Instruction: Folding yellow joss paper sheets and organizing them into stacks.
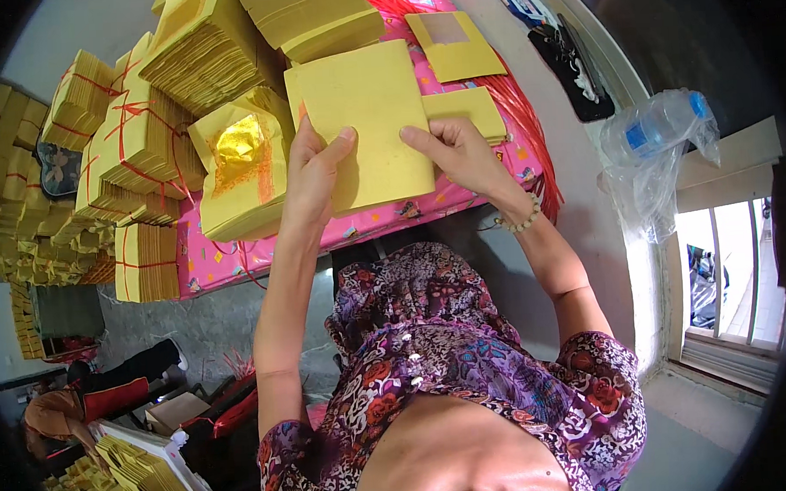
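A stack of yellow paper sheets (pixel 364 89) is held upright in front of me, between both hands. My left hand (pixel 313 161) grips its left edge, thumb on the front face. On the right edge, my right hand (pixel 464 157) has its thumb pressed to the front and its fingers bent behind. Just left of the held stack lies a yellow paper pile (pixel 263 185) topped by a sheet with a shiny gold foil patch (pixel 240 142) and orange marks. More yellow sheets (pixel 466 111) lie behind my right hand, and beyond them a sheet with a silvery square (pixel 454 45).
Bundles tied with red string (pixel 139 147) crowd the left of the pink-covered table (pixel 392 217). Red strands (pixel 528 121) hang at its right edge. A plastic bottle (pixel 660 128) in a clear bag is at right. Another person (pixel 54 414) bends over yellow paper at lower left.
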{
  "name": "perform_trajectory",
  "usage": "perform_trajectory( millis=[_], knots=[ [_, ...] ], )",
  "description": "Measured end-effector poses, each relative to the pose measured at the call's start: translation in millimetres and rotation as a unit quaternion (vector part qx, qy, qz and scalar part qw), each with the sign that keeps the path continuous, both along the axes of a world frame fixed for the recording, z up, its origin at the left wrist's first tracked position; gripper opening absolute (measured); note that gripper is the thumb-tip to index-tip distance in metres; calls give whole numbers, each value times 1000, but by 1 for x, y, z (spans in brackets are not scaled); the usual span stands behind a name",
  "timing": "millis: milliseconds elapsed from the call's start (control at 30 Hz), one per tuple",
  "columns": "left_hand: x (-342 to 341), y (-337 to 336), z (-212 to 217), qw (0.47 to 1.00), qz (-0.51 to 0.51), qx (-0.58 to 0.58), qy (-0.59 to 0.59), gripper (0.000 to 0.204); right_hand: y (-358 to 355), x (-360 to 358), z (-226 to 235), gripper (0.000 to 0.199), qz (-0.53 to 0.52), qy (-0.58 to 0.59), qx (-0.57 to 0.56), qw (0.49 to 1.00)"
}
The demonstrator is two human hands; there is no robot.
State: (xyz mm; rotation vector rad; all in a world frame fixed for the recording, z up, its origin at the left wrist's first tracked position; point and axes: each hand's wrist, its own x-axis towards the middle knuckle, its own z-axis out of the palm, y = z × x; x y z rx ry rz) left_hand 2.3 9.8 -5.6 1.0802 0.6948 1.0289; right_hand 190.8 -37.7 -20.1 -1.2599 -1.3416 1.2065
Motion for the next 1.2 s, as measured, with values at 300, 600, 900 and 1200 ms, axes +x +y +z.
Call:
perform_trajectory(
  millis=[300,600,900,1200],
  knots=[
    [2,1,3,1000,15,13,12,46,-8,0,-9,43,-14,-12,11,1000],
    [5,-2,7,994,80,64,28,41,-18,-2,-6,40,15,5,-10,1000],
    [2,-5,6,992,97,75,23,42,-21,1,-4,36,43,44,-14,998],
    [-2,-13,8,989,-32,120,82,50,-16,15,-8,29,18,41,-3,999]
  ],
)
